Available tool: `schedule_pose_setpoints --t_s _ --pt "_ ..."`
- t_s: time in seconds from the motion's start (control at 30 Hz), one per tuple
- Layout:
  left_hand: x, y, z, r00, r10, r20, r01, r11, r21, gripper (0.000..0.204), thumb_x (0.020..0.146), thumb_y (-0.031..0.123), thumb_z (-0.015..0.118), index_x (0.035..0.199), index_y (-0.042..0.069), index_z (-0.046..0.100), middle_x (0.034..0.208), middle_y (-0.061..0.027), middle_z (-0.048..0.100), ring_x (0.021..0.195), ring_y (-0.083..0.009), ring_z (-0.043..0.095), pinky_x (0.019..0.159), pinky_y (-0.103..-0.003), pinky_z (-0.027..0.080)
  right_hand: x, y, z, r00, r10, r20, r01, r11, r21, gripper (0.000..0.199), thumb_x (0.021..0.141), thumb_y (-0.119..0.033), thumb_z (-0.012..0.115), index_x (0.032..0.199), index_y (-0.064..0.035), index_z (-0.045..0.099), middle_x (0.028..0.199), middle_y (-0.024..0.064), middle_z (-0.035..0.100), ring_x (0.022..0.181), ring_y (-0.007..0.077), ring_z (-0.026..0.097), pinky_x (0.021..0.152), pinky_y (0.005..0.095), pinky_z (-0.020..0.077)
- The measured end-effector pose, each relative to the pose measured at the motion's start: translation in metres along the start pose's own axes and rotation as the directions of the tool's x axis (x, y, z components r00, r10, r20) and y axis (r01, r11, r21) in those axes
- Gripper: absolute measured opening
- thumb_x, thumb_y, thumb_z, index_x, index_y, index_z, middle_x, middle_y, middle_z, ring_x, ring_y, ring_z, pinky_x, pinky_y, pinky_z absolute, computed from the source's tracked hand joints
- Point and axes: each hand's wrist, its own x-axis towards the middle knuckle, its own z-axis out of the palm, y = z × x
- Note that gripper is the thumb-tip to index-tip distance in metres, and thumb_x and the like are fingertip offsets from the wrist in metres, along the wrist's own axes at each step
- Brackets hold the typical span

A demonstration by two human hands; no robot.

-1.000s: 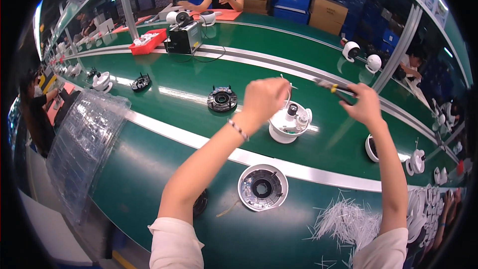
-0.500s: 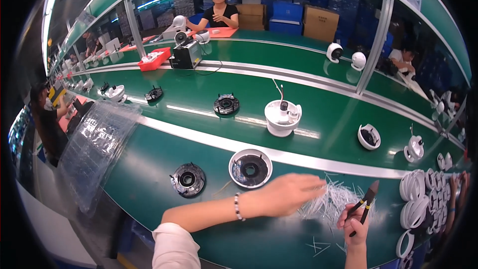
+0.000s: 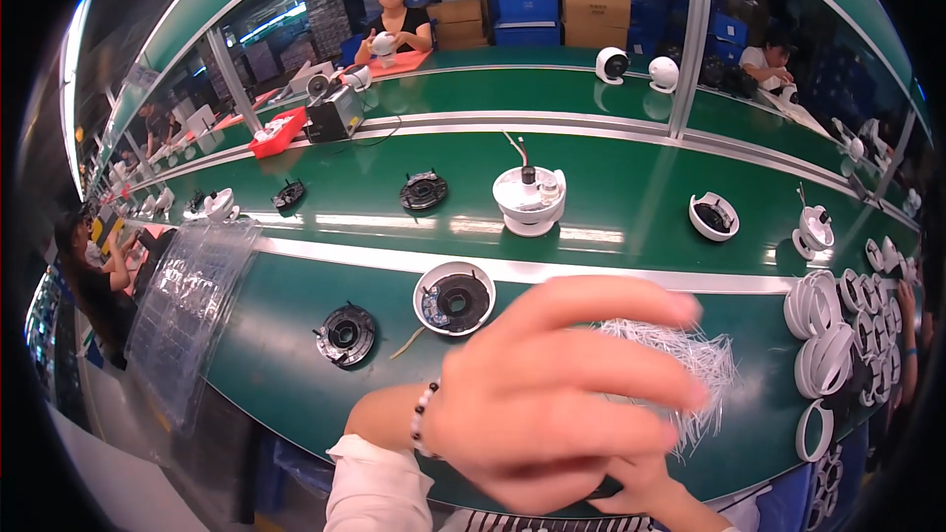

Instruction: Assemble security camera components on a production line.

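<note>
**Left hand raised close over the bench; white housing left free on the green belt**

Nearest, the left hand [image 3: 557, 399] is held across the lower centre of the frame, fingers spread, with nothing seen in its grasp. Half a second ago it was seen lower, beside the strips. Behind it, at the lower edge, the right hand [image 3: 645, 489] is partly hidden; whether its fingers are closed cannot be told. By it a dark piece [image 3: 608, 486] is glimpsed, possibly part of the cutters that were plainly shown in that hand half a second earlier.

Beyond the fingers, right of centre, a heap of thin white strips [image 3: 685, 350] is partly covered. White rings [image 3: 826, 360] are stacked at the right. Left of centre, a black ring part [image 3: 346, 335] is laid near a white bowl-shaped shell [image 3: 454, 298].

Farther up, at centre, the white housing [image 3: 529, 202] is stood on the belt, its wires upright. A second ago it was being worked over by both hands; now it is touched by neither, so handling appears to have been shifted to the near bench.

Farthest, at upper left of centre, a white rounded unit [image 3: 384, 43] is held by a co-worker [image 3: 414, 32].
</note>
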Motion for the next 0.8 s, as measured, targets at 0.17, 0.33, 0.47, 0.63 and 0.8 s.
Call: schedule_pose_setpoints --t_s 0.17,0.33,0.47,0.63,0.8 --pt "-0.005 0.012 0.021 0.978 -0.066 0.198 0.201 0.051 -0.978 0.034 0.086 0.025 0.038 0.094 -0.004 0.055 0.097 -0.0208 0.054 0.086 -0.0282 0.055 0.085 -0.040 0.038 -0.009 -0.007 0.022 0.988 0.055 0.142 -0.058 0.998 0.017 0.048 0.053 -0.022 0.071 0.096 -0.0041 0.059 0.087 0.0055 0.057 0.071 0.0208 0.053 0.061 0.0310 0.0410" --pt "0.009 0.036 0.027 0.979 -0.051 0.198 0.201 0.056 -0.978 0.047 0.086 0.036 0.035 0.086 -0.005 0.058 0.091 -0.0195 0.052 0.074 -0.0229 0.055 0.077 -0.032 0.044 -0.014 0.018 0.059 0.983 -0.008 0.185 0.012 1.000 -0.021 0.053 0.049 -0.020 0.074 0.097 -0.0041 0.058 0.089 0.0058 0.056 0.076 0.0220 0.052 0.063 0.0327 0.0405" --pt "0.010 0.033 0.026 0.944 -0.031 0.327 0.325 -0.049 -0.944 0.051 0.087 0.041 0.030 0.094 -0.002 0.056 0.097 -0.0181 0.050 0.077 -0.0240 0.054 0.069 -0.030 0.043 -0.010 0.014 0.054 0.992 0.081 0.100 -0.075 0.995 -0.064 0.054 0.047 -0.021 0.074 0.096 -0.0041 0.058 0.089 0.0057 0.056 0.077 0.0221 0.052 0.063 0.0328 0.0403" --pt "0.014 0.033 0.039 0.926 0.015 0.378 0.378 -0.090 -0.921 0.054 0.088 0.041 0.025 0.099 -0.005 0.052 0.101 -0.0200 0.047 0.092 -0.0285 0.048 0.081 -0.037 0.036 -0.013 0.014 0.048 0.994 0.080 0.070 -0.074 0.994 -0.083 0.054 0.047 -0.022 0.074 0.095 -0.0038 0.059 0.090 0.0054 0.056 0.077 0.0225 0.052 0.064 0.0329 0.0393" --pt "0.014 0.027 0.035 0.891 -0.076 0.447 0.453 0.078 -0.888 0.059 0.089 0.040 0.020 0.098 -0.008 0.052 0.100 -0.0250 0.051 0.096 -0.0335 0.050 0.085 -0.039 0.038 -0.032 0.036 0.056 0.996 -0.018 0.089 0.031 0.990 -0.141 0.051 0.051 -0.023 0.070 0.097 -0.0030 0.059 0.094 0.0060 0.057 0.078 0.0219 0.052 0.065 0.0322 0.0383"
